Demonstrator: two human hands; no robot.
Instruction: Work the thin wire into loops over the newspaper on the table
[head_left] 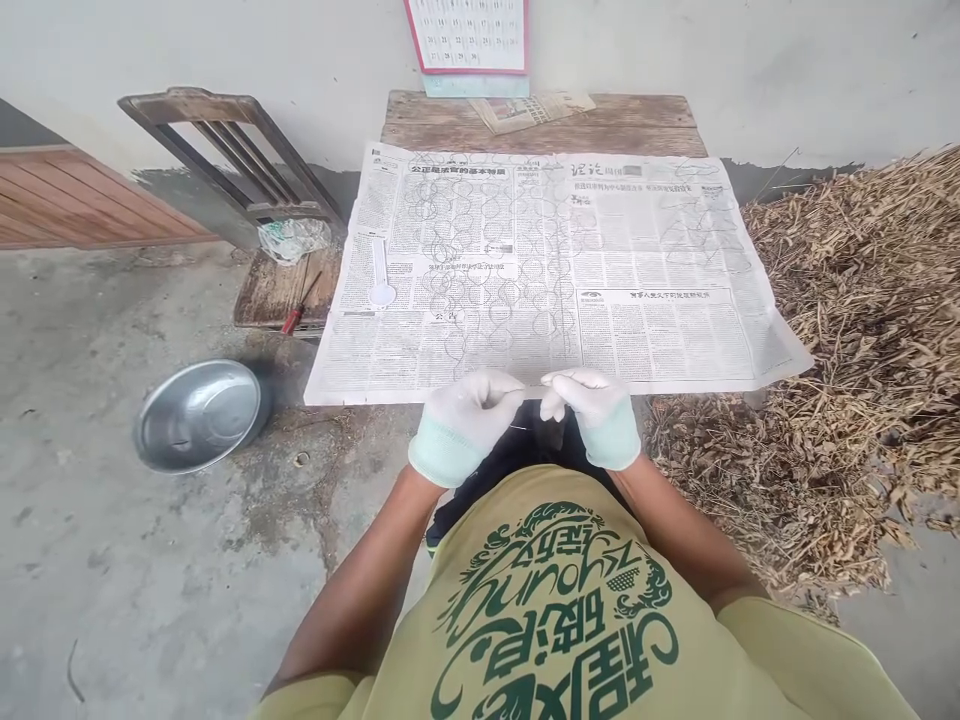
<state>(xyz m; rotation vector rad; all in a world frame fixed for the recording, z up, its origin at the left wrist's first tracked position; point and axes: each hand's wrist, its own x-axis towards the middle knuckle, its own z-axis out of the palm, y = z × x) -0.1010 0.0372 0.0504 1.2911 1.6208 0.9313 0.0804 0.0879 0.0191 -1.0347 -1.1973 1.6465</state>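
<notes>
My left hand (471, 415), in a white glove with a mint cuff, is closed in a pinch at the near edge of the newspaper sheet (652, 365). Close beside it, my right hand (592, 408), gloved the same way, is pinched too. A fine, pale strand (533, 388) runs between the fingertips of both hands; its material is too small to make out. Thin dark loops (450, 250), like wire or thread, lie in rows over the newspaper. A white plastic spoon (382, 290) rests on the sheet's left part.
Under the newspaper stands a wooden table (645, 125) against the wall, below a calendar (472, 40). On the left are a wooden chair (255, 290) with a red-handled screwdriver (294, 318) and a plastic bag (294, 240), and a metal basin (199, 415). Dried stalks (847, 300) are heaped right.
</notes>
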